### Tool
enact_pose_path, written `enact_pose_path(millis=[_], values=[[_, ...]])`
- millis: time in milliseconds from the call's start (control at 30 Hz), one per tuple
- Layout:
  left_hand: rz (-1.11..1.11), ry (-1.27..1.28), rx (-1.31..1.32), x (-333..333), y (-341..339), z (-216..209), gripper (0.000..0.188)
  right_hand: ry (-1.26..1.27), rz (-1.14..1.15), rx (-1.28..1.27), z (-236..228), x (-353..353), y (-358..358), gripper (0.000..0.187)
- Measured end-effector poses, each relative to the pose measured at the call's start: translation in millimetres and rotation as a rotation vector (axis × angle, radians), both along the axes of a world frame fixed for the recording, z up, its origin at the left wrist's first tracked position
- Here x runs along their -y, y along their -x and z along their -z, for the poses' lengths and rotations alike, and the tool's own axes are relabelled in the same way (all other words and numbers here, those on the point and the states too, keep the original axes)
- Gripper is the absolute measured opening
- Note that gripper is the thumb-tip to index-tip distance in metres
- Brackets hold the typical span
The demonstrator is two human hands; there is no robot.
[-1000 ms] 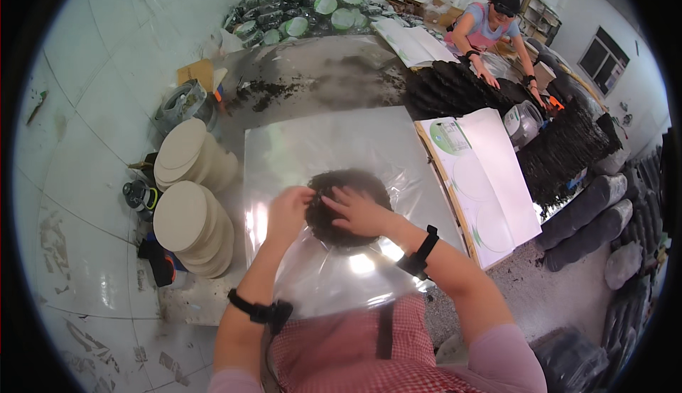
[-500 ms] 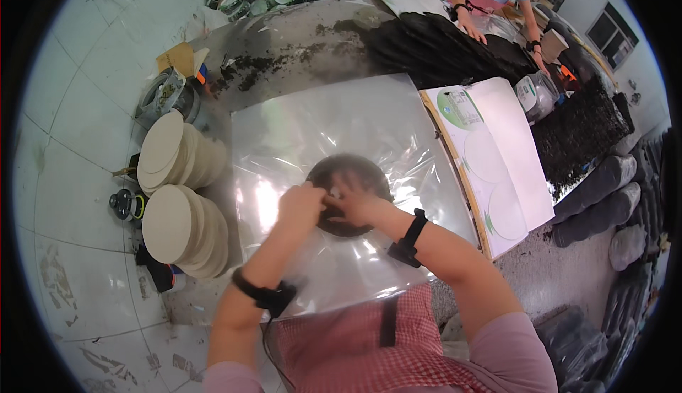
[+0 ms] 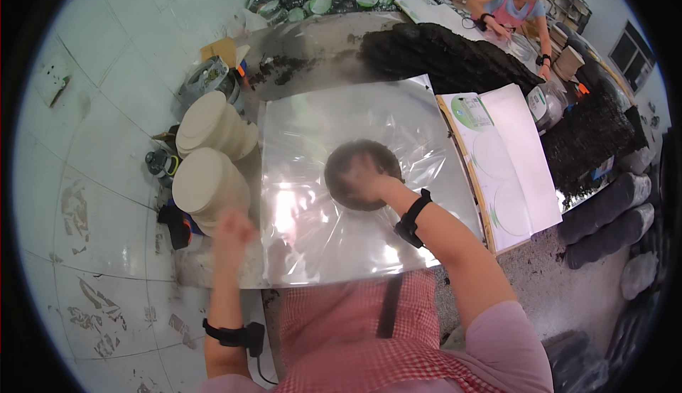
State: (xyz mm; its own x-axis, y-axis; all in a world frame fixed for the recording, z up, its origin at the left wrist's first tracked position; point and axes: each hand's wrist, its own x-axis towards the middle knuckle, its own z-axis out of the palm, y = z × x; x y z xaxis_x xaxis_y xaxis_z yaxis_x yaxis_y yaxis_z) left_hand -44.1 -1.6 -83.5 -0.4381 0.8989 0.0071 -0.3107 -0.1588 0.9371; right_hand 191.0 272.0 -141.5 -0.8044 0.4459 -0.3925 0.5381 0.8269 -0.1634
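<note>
We find the left hand withdrawn to the disc's eight o'clock, beside the stack, its blurred grip unreadable; only the right hand, apparently spread, clasping nothing, tends the disc on the film.

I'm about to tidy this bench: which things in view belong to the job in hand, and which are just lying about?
In use, I'd judge:
dark round disc, under the right hand
clear plastic sheet, beneath the disc
front stack of pale discs, nearest the left hand

Probably just lying about:
black bottle, left of the stack
wrapped packs, heaped at the back
</note>
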Motion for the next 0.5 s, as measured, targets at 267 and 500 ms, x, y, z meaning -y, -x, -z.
enact_pose_path(millis=[267,500], values=[[0.015,-0.401,-1.035,-158.2,-115.5,31.0,0.042,0.0,-0.105,-0.234,37.1,-24.0,-9.1,0.049],[0.257,0.263,-0.785,-214.0,-117.0,39.5,0.03,0.493,0.075,-0.529,71.3,-43.8,-25.4,0.029]])
